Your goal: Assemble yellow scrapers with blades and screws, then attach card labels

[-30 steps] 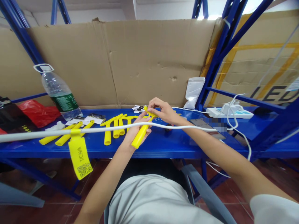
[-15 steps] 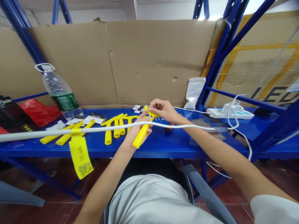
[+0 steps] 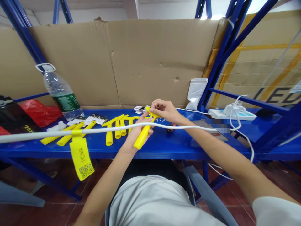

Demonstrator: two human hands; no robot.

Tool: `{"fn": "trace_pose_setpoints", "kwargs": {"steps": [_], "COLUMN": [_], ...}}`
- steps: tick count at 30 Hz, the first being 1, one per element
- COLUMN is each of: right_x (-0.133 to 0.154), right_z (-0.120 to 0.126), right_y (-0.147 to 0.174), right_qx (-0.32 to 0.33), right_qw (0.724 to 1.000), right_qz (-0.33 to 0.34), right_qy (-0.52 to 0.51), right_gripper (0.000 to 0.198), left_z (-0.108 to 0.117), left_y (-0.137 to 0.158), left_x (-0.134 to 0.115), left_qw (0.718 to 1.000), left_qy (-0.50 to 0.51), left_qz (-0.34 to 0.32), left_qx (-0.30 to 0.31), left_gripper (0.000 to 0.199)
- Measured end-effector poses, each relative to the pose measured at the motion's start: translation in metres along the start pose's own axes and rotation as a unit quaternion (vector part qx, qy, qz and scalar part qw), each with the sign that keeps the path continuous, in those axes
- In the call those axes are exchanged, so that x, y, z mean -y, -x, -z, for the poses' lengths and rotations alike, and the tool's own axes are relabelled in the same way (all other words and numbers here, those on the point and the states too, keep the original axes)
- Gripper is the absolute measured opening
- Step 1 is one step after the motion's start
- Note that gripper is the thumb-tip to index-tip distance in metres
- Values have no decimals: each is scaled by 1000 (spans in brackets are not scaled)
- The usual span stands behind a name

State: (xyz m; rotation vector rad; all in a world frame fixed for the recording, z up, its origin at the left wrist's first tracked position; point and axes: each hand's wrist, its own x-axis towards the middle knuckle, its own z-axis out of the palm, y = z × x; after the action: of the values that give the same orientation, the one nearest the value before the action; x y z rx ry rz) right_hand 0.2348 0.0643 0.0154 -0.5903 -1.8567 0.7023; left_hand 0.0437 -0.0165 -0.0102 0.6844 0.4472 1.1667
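1. One yellow T-shaped handle (image 3: 141, 138) is up off the blue surface (image 3: 169, 144), its grip slanting toward the person's lap.
2. I see the left hand (image 3: 135, 131) wrapped around its neck.
3. The right hand (image 3: 166, 111) is closed, thumb and fingers, on its crosspiece.
4. More yellow handles (image 3: 109, 138) lie left of it, near a water bottle (image 3: 67, 102).
5. A white cable (image 3: 105, 129) crosses in front.

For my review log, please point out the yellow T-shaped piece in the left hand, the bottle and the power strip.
Yellow T-shaped piece (image 3: 142, 138): head view, on its thick handle.
Bottle (image 3: 64, 101): head view, on its green label.
Power strip (image 3: 218, 114): head view, on its left part.
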Motion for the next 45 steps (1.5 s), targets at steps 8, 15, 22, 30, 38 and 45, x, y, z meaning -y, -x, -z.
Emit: {"fn": "trace_pose_setpoints", "kwargs": {"steps": [8, 15, 22, 30, 38, 45], "right_x": [3, 2, 0, 2, 8, 13], "right_z": [-1, 1, -1, -1, -1, 4], "right_y": [1, 1, 1, -1, -1, -2], "right_qx": [7, 22, -11, -15, -21, 30], "right_qw": [1000, 1000, 999, 992, 971, 956], "right_qz": [-6, 6, -31, -109, -189, -215], "right_qy": [-3, -20, -11, -55, -142, -199], "right_gripper": [54, 49, 53, 60, 59, 45], "left_z": [-2, -2, 1, 2, 2, 3], "left_y": [1, 1, -2, -2, -1, -2], "left_x": [-1, 0, 1, 1, 1, 0], "left_qw": [1000, 1000, 1000, 1000, 1000, 1000], "left_qy": [6, 3, -1, -1, -4, -6], "left_qz": [1, 2, -6, -2, -4, -8], "left_qx": [-7, -6, -4, -4, 2, 13], "left_gripper": [61, 61, 59, 62, 64, 64]}}
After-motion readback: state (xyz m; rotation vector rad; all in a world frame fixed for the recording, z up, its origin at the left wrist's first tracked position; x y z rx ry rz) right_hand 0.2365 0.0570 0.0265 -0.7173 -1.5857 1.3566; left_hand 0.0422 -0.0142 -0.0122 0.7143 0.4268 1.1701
